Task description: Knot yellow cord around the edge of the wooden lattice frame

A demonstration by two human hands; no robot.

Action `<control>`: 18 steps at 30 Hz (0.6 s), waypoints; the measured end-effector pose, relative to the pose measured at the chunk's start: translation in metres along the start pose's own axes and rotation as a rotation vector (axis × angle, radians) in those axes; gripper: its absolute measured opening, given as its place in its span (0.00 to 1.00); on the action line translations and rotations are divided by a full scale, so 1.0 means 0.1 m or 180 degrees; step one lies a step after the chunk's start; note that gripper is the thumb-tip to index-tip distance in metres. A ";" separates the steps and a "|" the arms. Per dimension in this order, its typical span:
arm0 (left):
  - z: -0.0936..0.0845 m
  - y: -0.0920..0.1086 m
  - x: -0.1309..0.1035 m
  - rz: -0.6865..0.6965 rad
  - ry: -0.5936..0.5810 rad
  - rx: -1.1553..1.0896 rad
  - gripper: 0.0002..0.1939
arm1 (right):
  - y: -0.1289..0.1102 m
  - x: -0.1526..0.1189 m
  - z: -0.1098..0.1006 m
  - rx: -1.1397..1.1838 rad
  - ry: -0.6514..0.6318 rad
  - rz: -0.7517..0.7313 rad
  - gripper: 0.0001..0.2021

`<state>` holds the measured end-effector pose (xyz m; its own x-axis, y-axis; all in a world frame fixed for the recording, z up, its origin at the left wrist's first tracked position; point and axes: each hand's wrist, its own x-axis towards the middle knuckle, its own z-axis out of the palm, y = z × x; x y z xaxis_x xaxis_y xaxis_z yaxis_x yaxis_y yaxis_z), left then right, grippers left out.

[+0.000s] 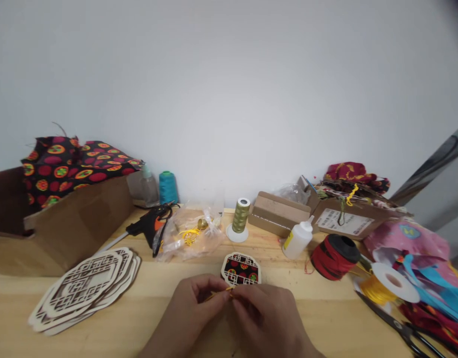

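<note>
Both hands meet at the front middle of the table, fingertips pinched together. My left hand (pixel 199 303) is closed on a thin yellow cord (pixel 232 288), and my right hand (pixel 264 311) pinches the same cord right beside it. Most of the cord is hidden by the fingers. Just beyond the fingertips lies a small wooden lattice frame (pixel 241 268) with black, red and orange patterned fabric showing in its opening. Its near edge is partly covered by my hands, and I cannot tell whether the cord is attached to it.
Larger lattice panels (pixel 85 288) are stacked at left, near a fabric-filled cardboard box (pixel 83 223). Behind are a glue gun (pixel 149 226), plastic bag (pixel 193 233) and green thread spool (pixel 241 219). Rightward stand a glue bottle (pixel 298 239), red ribbon roll (pixel 334 258), yellow cord spool (pixel 381 288) and scissors (pixel 396 325).
</note>
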<state>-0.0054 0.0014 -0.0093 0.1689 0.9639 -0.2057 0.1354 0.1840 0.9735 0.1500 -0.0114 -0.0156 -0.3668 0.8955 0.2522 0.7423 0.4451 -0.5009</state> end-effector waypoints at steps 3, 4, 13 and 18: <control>-0.01 -0.02 0.02 0.0032 -0.0034 -0.0106 0.05 | -0.03 0.02 -0.04 0.0136 -0.0190 0.0003 0.12; -0.01 -0.03 0.02 0.0060 -0.0085 -0.0201 0.05 | -0.03 0.02 -0.04 0.0165 -0.0246 0.0020 0.13; 0.00 -0.07 0.02 0.0127 -0.0170 -0.0350 0.10 | 0.03 0.03 -0.01 0.0392 -0.0324 0.0119 0.11; 0.04 -0.06 0.00 0.0102 -0.0190 -0.0322 0.10 | 0.06 0.03 0.09 0.0831 -0.0145 0.0652 0.08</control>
<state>-0.0026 0.0001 -0.0158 0.2298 0.9570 -0.1771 0.0304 0.1748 0.9841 0.1476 -0.0058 -0.0254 -0.2539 0.9630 0.0900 0.6366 0.2364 -0.7341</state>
